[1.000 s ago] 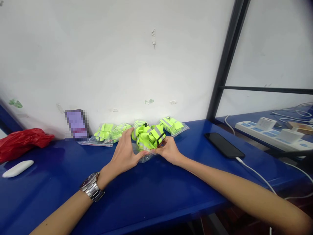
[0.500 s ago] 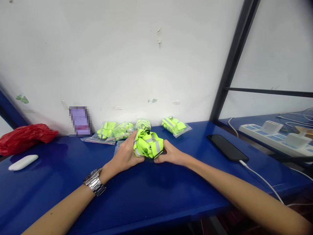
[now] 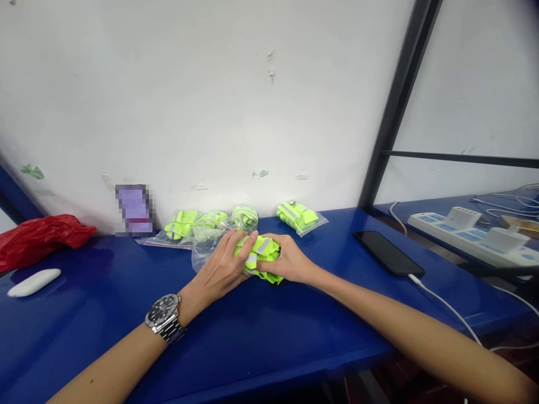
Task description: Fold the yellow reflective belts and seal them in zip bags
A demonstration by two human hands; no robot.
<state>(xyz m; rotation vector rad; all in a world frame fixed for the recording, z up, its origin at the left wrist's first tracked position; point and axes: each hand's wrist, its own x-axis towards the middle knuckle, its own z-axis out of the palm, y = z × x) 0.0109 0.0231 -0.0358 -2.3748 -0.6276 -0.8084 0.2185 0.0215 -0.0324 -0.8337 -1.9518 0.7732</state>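
A bundled neon-yellow reflective vest (image 3: 266,247) with grey reflective strips is held between my hands, just above the table. My left hand (image 3: 222,265), with a metal watch on its wrist, lies over the vest's left side, fingers pressed on top. Around the right side curls my right hand (image 3: 293,261), its thumb across the front of the bundle. Crumpled clear plastic (image 3: 201,252) shows behind my left hand. Farther back, a bagged yellow vest (image 3: 182,224) lies beside similar bundles, and another bagged vest (image 3: 297,215) lies apart to the right.
On the blue table (image 3: 236,342), a red plastic bag (image 3: 44,238) and a white oval case (image 3: 34,282) lie at left. A blurred phone (image 3: 135,209) leans on the wall. A black phone (image 3: 389,252) charges at right, near a white power strip (image 3: 471,238).
The vest has been tilted and lowered slightly. My left hand has rolled over onto its top, and my right thumb has come across its front. More clear plastic now shows behind my left hand.
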